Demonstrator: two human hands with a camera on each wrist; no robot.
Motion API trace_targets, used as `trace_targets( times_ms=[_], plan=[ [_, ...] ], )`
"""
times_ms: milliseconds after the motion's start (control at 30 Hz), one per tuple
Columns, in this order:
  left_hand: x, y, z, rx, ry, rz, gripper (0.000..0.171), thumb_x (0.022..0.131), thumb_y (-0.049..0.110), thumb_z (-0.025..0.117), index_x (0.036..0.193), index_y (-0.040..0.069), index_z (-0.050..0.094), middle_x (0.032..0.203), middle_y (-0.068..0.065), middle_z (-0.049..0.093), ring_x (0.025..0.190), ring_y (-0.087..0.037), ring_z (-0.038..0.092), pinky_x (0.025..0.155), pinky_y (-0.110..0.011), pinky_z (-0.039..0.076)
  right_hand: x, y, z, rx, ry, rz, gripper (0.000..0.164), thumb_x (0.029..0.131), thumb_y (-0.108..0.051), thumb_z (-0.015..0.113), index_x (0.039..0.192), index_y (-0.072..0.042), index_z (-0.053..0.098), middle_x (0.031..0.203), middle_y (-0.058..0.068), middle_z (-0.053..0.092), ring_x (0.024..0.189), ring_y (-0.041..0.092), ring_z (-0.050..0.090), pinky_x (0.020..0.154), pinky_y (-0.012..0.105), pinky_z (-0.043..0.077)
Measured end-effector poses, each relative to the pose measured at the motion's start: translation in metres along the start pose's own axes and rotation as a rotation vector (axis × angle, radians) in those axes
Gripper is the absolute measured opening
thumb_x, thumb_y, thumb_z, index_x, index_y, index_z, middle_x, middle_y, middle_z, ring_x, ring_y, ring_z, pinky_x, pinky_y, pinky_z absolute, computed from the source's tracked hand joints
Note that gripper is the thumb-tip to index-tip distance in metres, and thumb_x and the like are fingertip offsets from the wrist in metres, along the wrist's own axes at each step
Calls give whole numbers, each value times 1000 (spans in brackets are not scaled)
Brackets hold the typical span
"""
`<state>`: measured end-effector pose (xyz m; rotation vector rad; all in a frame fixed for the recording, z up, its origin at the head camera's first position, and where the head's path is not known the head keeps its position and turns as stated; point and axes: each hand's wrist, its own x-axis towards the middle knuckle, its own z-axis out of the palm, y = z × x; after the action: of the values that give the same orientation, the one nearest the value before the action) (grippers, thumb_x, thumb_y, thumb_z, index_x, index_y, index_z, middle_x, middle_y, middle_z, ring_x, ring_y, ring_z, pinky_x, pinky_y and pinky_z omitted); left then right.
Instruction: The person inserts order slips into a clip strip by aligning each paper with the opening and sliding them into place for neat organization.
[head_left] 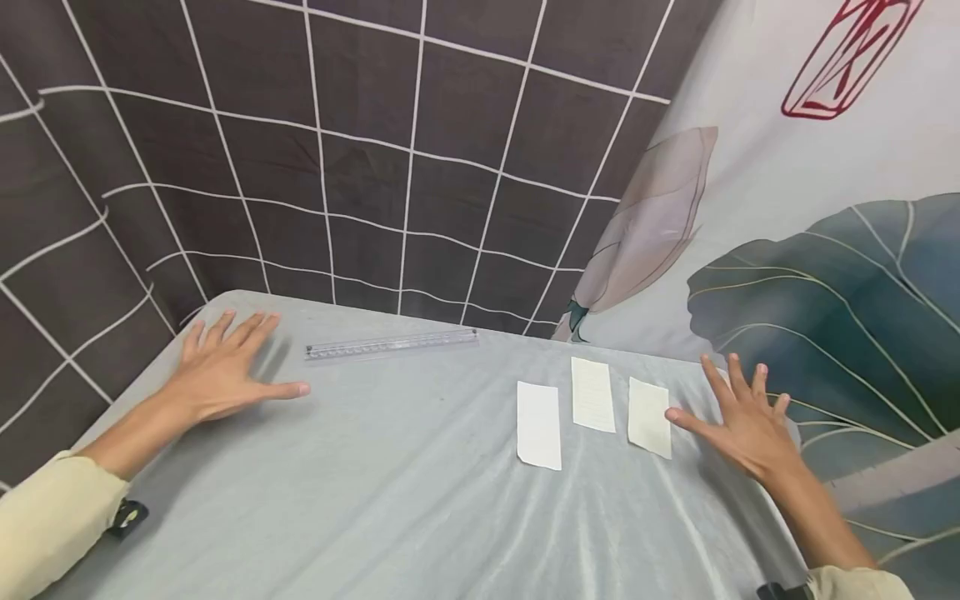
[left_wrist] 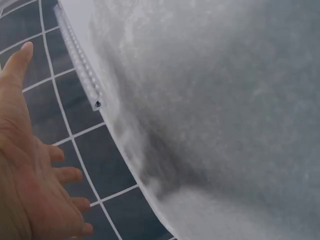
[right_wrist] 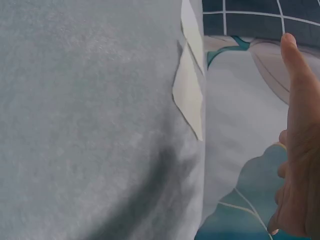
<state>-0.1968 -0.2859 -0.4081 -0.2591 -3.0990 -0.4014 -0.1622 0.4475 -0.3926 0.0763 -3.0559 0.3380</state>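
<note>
My left hand (head_left: 221, 367) hovers with fingers spread over the left side of the table, holding nothing. Just right of it lies a clear plastic ruler (head_left: 392, 343) near the far edge; its end also shows in the left wrist view as a clear strip (left_wrist: 80, 60). On the right, my right hand (head_left: 750, 429) is held above the table with fingers spread and nothing in it. Beside its thumb is a small cream paper slip (head_left: 649, 417). Further left lie another cream slip (head_left: 593, 394) and a white slip (head_left: 538, 425).
A pale grey cloth covers the table (head_left: 360, 483), with soft folds toward the front. Behind hangs a dark curtain with a white grid (head_left: 367, 183). A white curtain with printed leaves (head_left: 825, 292) hangs along the right side.
</note>
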Motion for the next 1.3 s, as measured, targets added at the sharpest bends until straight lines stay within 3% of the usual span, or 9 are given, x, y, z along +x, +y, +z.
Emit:
trace_targets(
  times_ms=[167,367,567,1000,1200,1300],
  plan=[
    [4,7,5,-10,-15,41,126,86,83,74,176,7,31,180,-29,35,166,-66,19,129,-84,8,2,-2,5,18,-22,3,114,101,-72,65,182,-18,6,185,32,-15,162,72,-20,120,95,-6],
    [16,8,13,-92,19,105,110,90,71,79,171,5,44,171,-29,48,159,-59,40,120,-82,29,4,-6,9,23,-63,9,114,100,-73,65,182,-13,12,184,34,-11,163,72,-15,121,94,6],
    [33,4,15,-190,56,137,90,91,56,85,156,-1,62,156,-32,62,146,-58,57,118,-76,44,6,-8,14,33,-119,24,114,100,-75,64,181,-10,16,182,41,3,163,73,-13,121,94,5],
    [44,0,30,-272,121,169,50,93,29,91,131,-1,78,127,-25,77,118,-46,72,106,-66,55,10,-14,27,8,-205,64,122,96,-81,65,179,-4,20,178,44,19,162,76,7,117,96,16],
    [48,0,31,-315,183,190,35,89,12,91,120,-1,81,118,-23,80,108,-43,76,100,-61,58,11,-17,29,-32,-227,74,121,95,-83,64,175,0,26,172,44,33,153,74,34,106,91,39],
    [50,1,31,-322,188,178,33,88,10,91,117,0,82,116,-22,81,105,-42,76,98,-60,58,12,-18,30,-46,-224,69,120,95,-84,64,174,1,30,165,46,39,145,75,40,100,89,45]
  ],
)
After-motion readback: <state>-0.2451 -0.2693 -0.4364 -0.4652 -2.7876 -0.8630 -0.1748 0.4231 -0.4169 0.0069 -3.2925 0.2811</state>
